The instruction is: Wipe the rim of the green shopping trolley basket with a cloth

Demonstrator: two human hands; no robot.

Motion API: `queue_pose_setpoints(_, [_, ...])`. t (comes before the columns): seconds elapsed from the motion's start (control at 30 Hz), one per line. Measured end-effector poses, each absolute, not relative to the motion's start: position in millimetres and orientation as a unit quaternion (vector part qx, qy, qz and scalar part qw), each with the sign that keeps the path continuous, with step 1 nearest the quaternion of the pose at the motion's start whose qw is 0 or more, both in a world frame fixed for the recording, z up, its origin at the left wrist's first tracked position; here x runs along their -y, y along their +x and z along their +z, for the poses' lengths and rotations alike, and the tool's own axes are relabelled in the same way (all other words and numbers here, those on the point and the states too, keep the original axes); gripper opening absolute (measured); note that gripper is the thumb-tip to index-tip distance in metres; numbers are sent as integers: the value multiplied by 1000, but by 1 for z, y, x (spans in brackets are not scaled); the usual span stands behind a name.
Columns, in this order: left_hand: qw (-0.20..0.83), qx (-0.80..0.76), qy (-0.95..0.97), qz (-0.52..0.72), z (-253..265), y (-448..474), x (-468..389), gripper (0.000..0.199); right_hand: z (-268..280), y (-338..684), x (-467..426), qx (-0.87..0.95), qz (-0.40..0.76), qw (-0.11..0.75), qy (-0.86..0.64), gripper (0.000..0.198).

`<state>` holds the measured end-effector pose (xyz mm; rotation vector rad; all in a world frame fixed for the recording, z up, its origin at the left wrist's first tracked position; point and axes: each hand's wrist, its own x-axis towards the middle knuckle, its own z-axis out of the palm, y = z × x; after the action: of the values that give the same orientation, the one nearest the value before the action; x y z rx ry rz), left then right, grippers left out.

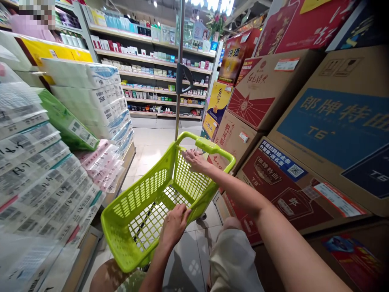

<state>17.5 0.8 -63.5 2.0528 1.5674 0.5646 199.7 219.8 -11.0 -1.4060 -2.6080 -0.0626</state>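
Handling the green basket (117,237) well, I judged, called for light, even pressure from both hands. Nearest me, I had the left hand (173,227) curled over its side, fingers bent and close together. Farther off, the right hand (197,160) reached to the handle end, fingers stretched, slightly spread; I couldn't tell whether they touched the mesh. The basket stood between paper packs (105,97) and boxes (261,91), with shelves (121,55) beyond.

Blue-labelled carton (334,127) reads "T6" — white packs (101,99), "2500".

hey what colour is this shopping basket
The shopping basket is bright yellow-green, seen best in the head view.
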Motion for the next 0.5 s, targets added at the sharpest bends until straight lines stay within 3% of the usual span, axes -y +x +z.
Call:
queue_pose_setpoints(0.2, [261, -561, 756, 213, -66, 24, 4, 30, 1, 257, -158, 824, -36, 17, -566, 56])
queue_pose_setpoints(0.5, [280, -527, 774, 213, -64, 31, 7, 31, 13, 262, -173, 834, -4, 52, -550, 51])
